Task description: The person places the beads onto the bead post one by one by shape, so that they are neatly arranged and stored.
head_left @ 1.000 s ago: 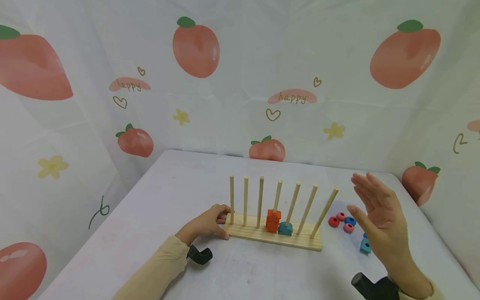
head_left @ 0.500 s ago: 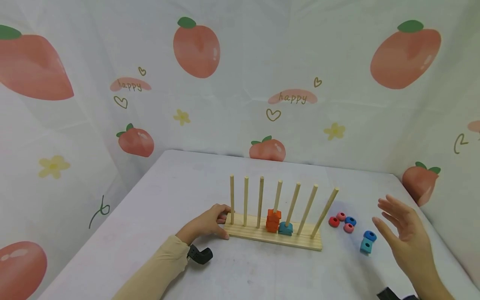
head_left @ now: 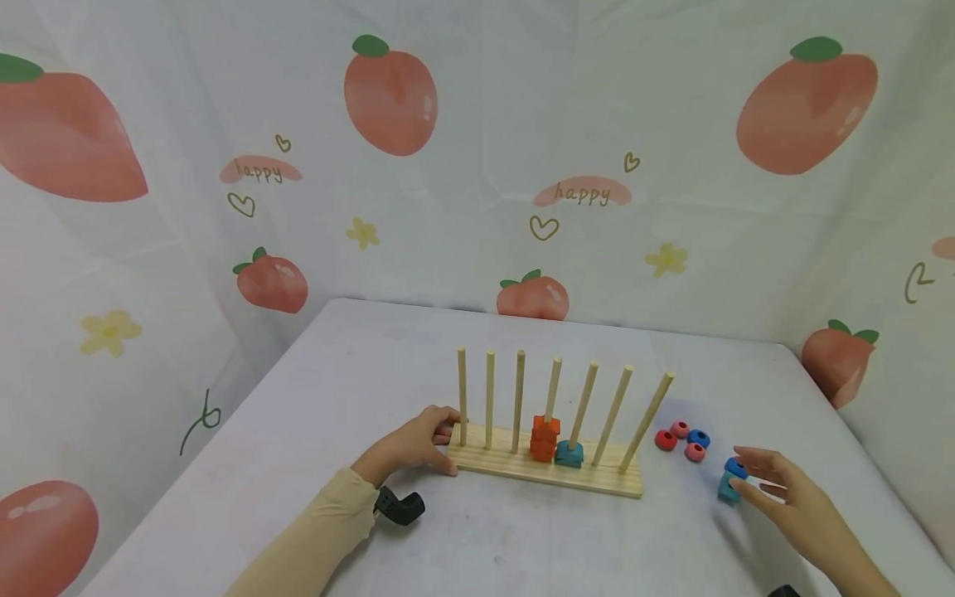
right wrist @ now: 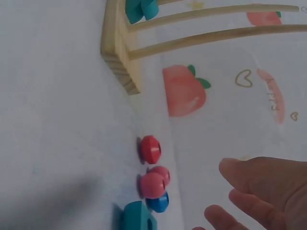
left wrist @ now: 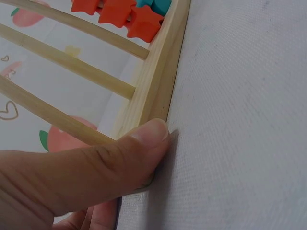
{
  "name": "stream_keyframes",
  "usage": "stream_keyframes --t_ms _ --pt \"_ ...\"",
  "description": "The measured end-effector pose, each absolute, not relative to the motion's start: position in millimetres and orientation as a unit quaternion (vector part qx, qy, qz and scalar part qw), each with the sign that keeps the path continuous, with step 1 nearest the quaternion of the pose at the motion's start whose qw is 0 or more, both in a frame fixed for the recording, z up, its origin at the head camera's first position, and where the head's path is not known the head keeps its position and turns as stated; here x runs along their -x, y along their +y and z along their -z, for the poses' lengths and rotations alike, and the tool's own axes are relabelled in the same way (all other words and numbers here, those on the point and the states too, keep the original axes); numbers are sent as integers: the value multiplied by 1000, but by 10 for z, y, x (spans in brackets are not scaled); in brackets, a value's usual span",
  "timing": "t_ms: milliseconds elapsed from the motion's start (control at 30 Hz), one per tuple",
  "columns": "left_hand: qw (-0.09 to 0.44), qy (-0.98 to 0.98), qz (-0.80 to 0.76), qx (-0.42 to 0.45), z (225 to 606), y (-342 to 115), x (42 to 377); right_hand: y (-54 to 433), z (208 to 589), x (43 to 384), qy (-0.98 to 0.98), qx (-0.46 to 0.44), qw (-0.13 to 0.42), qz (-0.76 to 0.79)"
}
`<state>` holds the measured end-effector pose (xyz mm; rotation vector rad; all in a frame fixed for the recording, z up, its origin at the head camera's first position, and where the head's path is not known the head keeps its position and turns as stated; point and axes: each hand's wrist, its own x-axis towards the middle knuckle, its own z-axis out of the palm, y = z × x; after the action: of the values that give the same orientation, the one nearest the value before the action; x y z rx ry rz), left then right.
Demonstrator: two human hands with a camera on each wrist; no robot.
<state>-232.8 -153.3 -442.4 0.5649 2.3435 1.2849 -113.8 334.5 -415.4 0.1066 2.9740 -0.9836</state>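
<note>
In the head view, my left hand [head_left: 406,444] grips the left end of a wooden peg stand [head_left: 515,469], thumb on the front edge, other fingers behind. Several upright pegs rise from its base. Stacked orange star-shaped beads [head_left: 545,441] sit on the middle peg, and a teal bead [head_left: 569,455] is on the peg to their right. Beyond the stand's right end, my right hand [head_left: 809,514] hovers with thumb and fingers apart, close by a teal block bead [head_left: 727,489] and a blue bead [head_left: 737,468]. Nothing shows between its fingers in the right wrist view.
Between the stand and my right hand lie a red bead [head_left: 666,440], two pink beads [head_left: 695,452] and another blue bead [head_left: 699,438]. They rest on a white-covered table [head_left: 388,356]. A fruit-printed curtain [head_left: 462,207] hangs behind the table.
My right hand has gone right, then come down and back left to the teal block and blue bead. My left hand and the stand have stayed in place.
</note>
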Motion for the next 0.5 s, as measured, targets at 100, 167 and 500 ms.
stream_keyframes --t_ms 100,167,500 --pt "202 840 -462 -202 4434 -1532 2327 3357 4200 1155 948 -44 22 316" --pt "202 840 -462 -201 4440 -1533 2329 3363 4226 1160 948 -44 22 315" --pt "204 836 -463 -211 4449 -1546 2354 3361 4292 1202 943 -62 66 320"
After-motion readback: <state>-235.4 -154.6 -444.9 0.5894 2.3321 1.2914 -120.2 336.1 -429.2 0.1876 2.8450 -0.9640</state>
